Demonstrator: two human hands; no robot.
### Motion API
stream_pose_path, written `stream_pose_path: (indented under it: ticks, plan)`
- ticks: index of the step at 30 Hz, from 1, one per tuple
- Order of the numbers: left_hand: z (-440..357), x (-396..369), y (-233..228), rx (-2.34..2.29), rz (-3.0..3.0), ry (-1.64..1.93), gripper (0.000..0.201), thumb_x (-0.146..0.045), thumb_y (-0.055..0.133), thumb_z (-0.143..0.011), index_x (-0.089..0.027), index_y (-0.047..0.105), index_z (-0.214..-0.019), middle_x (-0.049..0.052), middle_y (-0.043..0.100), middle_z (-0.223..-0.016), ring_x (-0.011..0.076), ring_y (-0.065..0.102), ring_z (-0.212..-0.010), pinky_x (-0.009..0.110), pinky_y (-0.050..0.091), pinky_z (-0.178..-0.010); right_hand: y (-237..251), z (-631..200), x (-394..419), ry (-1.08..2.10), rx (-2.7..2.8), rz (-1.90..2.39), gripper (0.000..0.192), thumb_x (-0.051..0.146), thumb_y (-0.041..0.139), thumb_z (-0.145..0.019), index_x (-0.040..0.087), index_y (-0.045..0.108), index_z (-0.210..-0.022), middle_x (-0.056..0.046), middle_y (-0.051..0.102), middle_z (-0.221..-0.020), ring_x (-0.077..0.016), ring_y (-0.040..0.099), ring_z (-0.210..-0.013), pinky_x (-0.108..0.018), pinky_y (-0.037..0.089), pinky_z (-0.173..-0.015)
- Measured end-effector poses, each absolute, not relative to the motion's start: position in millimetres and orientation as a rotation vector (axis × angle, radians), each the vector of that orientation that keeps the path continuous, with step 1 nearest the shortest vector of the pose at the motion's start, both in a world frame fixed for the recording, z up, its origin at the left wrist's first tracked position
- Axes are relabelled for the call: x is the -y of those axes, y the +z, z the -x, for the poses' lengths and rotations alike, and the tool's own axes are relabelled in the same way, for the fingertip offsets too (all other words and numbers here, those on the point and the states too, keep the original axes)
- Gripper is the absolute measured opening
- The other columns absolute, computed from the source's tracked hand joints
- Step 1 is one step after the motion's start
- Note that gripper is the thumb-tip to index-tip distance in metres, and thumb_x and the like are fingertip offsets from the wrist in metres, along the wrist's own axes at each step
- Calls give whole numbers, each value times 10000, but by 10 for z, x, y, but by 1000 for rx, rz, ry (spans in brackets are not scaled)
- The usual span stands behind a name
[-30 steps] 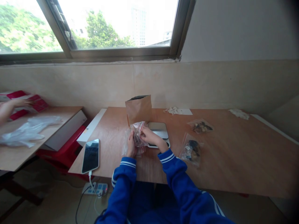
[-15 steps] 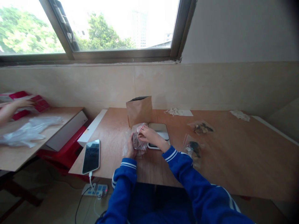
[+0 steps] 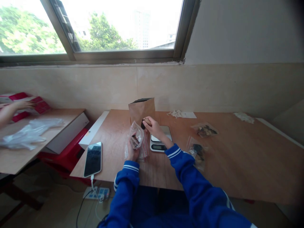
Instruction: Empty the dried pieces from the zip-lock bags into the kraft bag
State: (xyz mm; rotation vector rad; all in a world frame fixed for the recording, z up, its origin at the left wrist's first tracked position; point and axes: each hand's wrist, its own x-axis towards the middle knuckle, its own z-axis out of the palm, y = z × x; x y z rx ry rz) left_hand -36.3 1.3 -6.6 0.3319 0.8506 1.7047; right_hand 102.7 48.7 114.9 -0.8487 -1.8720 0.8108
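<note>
My left hand is closed around a clear zip bag with dark brown pieces in it, its mouth facing up. Between the fingertips of my right hand is a dark brown piece, possibly a dried mushroom; it is held just above and right of the bag. Below my right wrist lies a kitchen scale with a display at its front, partly covered by the arm. More clear zip bags lie flat beside my left hand. Behind both hands stands a brown paper bag, open at the top.
Two filled zip bags lie to the right on the table. White scraps sit along the back. A phone on a charging cable is near the left edge. Another person's hand is at red boxes on the neighbouring table.
My right hand has come out of the zip bag and moved up and right with a dark piece in its fingers. The scale's display now shows. The left hand keeps hold of the bag.
</note>
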Motion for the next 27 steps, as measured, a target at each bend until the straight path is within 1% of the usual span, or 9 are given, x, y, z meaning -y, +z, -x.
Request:
stream_pose_path:
  ticks: [2,4,8,11,14,18,23,25,27]
  plan:
    - [363,-13,-75,-880,-361,1696,330,-434,591,-832,-182,675,-1027,-28,526,-621,76,398,-437,201,305,-403,1261,-953,-667,795,1797,851,279,473,466,-948,206,512,-1015,9,582,-757,-139,563,-597,-256,460,-604]
    - [360,-21,-85,-898,-375,1693,345,-446,591,-825,-185,672,-1034,-30,511,-622,77,370,-434,208,272,-394,1421,-875,-908,690,1731,845,288,479,439,-966,208,491,-1050,-8,593,-771,-154,584,-621,-274,484,-634]
    - [355,-39,-96,-902,-347,1701,323,-429,568,-835,-185,675,-1018,-21,519,-631,90,422,-482,216,362,-479,1766,-719,-1433,320,1728,852,236,403,447,-985,192,507,-1071,-107,637,-1012,-227,622,-973,-362,486,-889]
    - [348,-36,-83,-916,-354,1712,310,-437,566,-838,-190,677,-990,-7,527,-633,110,472,-527,228,413,-535,1896,-616,-1691,135,1859,946,172,306,471,-983,177,550,-1063,-134,636,-1108,-261,587,-1083,-412,446,-963]
    - [335,-23,-55,-884,-350,1711,285,-425,565,-840,-196,672,-972,-8,518,-635,111,471,-526,230,428,-540,1864,-551,-1780,86,2051,1025,127,234,521,-955,156,589,-1030,-152,653,-1131,-282,588,-1082,-427,434,-964]
    - [320,-11,-20,-887,-332,1700,270,-416,564,-839,-197,665,-961,-28,476,-614,97,430,-493,222,415,-516,1718,-550,-1785,123,2081,994,158,242,513,-960,144,579,-1064,-158,667,-1103,-272,608,-1035,-384,453,-912]
    - [321,-7,-5,-881,-332,1695,286,-431,585,-821,-190,660,-956,-26,497,-632,87,423,-486,214,392,-492,1634,-640,-1785,228,1996,880,281,296,506,-971,177,491,-1225,-81,661,-1055,-217,630,-928,-327,466,-831]
    - [325,-4,-4,-885,-336,1688,292,-440,590,-817,-191,659,-952,-26,498,-625,88,423,-483,213,385,-483,1633,-682,-1767,234,2036,841,233,337,503,-977,185,546,-1149,-64,647,-1021,-201,617,-916,-314,458,-838]
    - [329,-3,-6,-864,-331,1682,283,-433,580,-825,-194,659,-953,-26,496,-619,90,428,-482,214,392,-488,1637,-717,-1729,175,2131,854,234,378,503,-979,177,623,-972,-77,632,-994,-207,595,-937,-328,436,-886]
